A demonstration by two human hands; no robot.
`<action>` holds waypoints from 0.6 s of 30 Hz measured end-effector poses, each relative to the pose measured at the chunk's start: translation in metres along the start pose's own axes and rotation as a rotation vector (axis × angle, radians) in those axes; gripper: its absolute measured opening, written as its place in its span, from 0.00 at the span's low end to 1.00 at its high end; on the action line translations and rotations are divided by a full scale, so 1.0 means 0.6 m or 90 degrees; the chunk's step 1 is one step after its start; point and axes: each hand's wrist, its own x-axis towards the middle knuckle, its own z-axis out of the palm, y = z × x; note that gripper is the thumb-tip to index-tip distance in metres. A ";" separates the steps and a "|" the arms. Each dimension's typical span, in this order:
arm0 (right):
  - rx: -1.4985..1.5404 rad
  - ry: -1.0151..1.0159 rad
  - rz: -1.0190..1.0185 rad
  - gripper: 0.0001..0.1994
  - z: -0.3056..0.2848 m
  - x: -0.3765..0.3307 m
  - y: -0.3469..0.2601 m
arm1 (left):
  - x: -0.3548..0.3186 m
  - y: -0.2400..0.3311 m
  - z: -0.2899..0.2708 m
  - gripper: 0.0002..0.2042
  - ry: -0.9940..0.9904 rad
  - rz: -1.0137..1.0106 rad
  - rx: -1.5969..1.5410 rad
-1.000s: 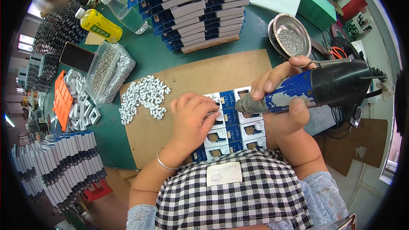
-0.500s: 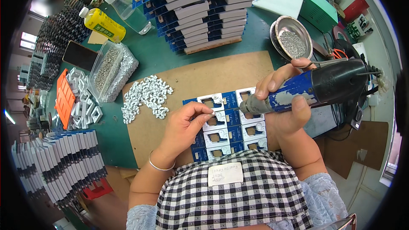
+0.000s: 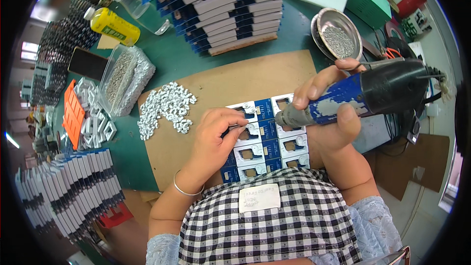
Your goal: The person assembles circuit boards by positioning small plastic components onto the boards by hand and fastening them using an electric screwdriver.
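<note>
My right hand (image 3: 324, 95) is wrapped round a blue and black electric screwdriver (image 3: 365, 93). Its nose points left, over the right column of white plastic frames on a blue circuit-board panel (image 3: 269, 130). Above the panel's left column, my left hand (image 3: 216, 135) has thumb and forefinger pinched together. Whatever small thing sits between those fingertips is too tiny to make out. Beneath the panel lies a brown board (image 3: 167, 162), and a pile of small white plastic pieces (image 3: 169, 105) rests on it left of my left hand.
Stacked boards with white frames (image 3: 221, 14) stand at the back. A steel bowl of screws (image 3: 338, 39) is at the back right. To the left are a clear tub of small metal parts (image 3: 125, 78), a phone (image 3: 87, 63), bottles (image 3: 115, 25) and an orange plastic piece (image 3: 74, 115).
My left hand's fingers have shifted slightly up and inward over the panel, still pinched. The screwdriver stays in my right hand, its nose almost unmoved. The whole view has shifted a little.
</note>
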 end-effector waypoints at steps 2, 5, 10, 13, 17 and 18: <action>-0.015 -0.004 -0.005 0.30 -0.004 0.001 0.001 | 0.000 -0.001 0.004 0.08 -0.008 0.016 0.084; -0.034 0.002 -0.017 0.29 -0.011 0.000 0.006 | 0.000 -0.003 0.011 0.09 -0.001 0.058 0.192; -0.042 0.005 -0.024 0.29 -0.012 0.001 0.005 | -0.001 -0.005 0.021 0.10 0.019 0.126 0.245; -0.049 0.004 -0.026 0.29 -0.012 0.001 0.008 | -0.002 -0.004 0.023 0.09 0.031 0.102 0.239; -0.055 -0.006 -0.027 0.29 -0.011 0.002 0.008 | -0.001 -0.002 0.019 0.09 0.013 0.158 0.281; -0.056 -0.007 -0.027 0.29 -0.010 0.002 0.007 | -0.001 -0.001 0.019 0.09 0.006 0.173 0.295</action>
